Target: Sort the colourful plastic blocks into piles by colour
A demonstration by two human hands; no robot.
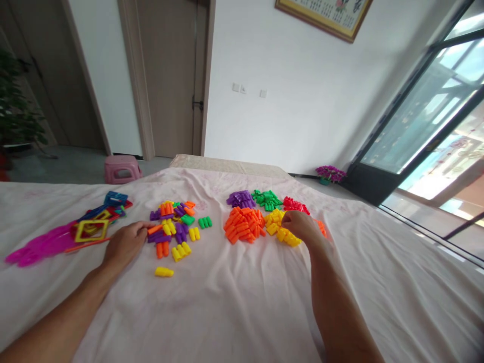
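My left hand [126, 243] is at the left edge of a mixed heap of plastic building blocks [167, 227] in purple, orange, yellow and green. Its fingers are closed at the tips on an orange block [155, 230]. My right hand [301, 226] is over the back right of the yellow block pile [282, 229], fingers curled together; what they hold is hidden. Beside that pile lies a big orange block pile [245, 225]. Purple blocks [241, 198], green blocks [267, 199] and red blocks [295, 205] form separate piles behind.
Left of my left hand lie a magenta bag [43, 243], a yellow square frame [91, 231] and blue pieces [115, 197]. A single yellow block [164, 272] rests nearer to me on the wrinkled pale cloth [212, 307]. A pink stool [121, 169] stands beyond.
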